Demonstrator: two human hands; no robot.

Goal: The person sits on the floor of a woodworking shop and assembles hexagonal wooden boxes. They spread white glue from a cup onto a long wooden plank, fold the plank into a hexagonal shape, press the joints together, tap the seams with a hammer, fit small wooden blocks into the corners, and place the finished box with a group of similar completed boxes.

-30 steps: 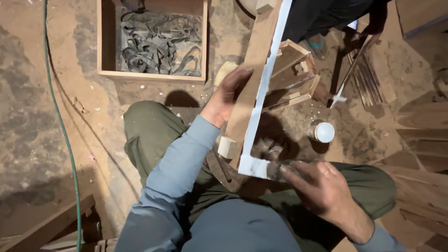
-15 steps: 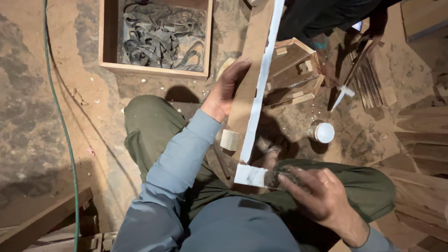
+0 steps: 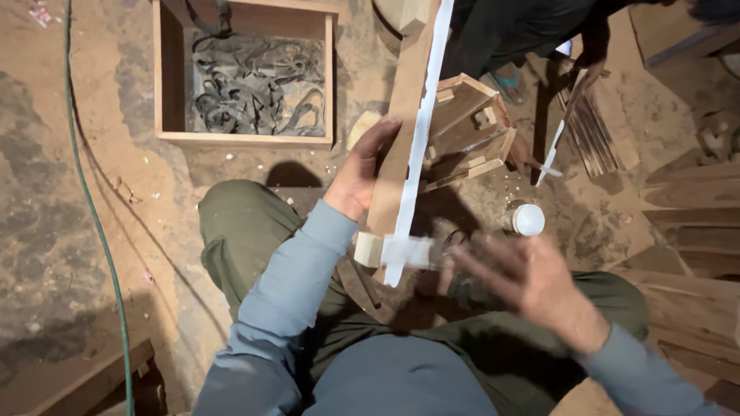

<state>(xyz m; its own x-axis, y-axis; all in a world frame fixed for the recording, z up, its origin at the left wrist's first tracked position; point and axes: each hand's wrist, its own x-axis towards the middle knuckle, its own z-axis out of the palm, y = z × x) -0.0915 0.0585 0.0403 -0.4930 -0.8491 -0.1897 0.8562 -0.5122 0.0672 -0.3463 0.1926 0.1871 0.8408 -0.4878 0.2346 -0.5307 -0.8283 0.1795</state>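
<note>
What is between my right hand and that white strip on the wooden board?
Nothing visible. The right hand is blurred, its fingers spread beside the lower end of the white strip on the wooden board, which the left hand holds.

Right hand motion-blurred, fingers indistinct, grip on anything impossible to tell; wooden plank and white strip cut off by top edge; plank's lower end hidden behind white tape wrap; wooden box cropped at top.
</note>
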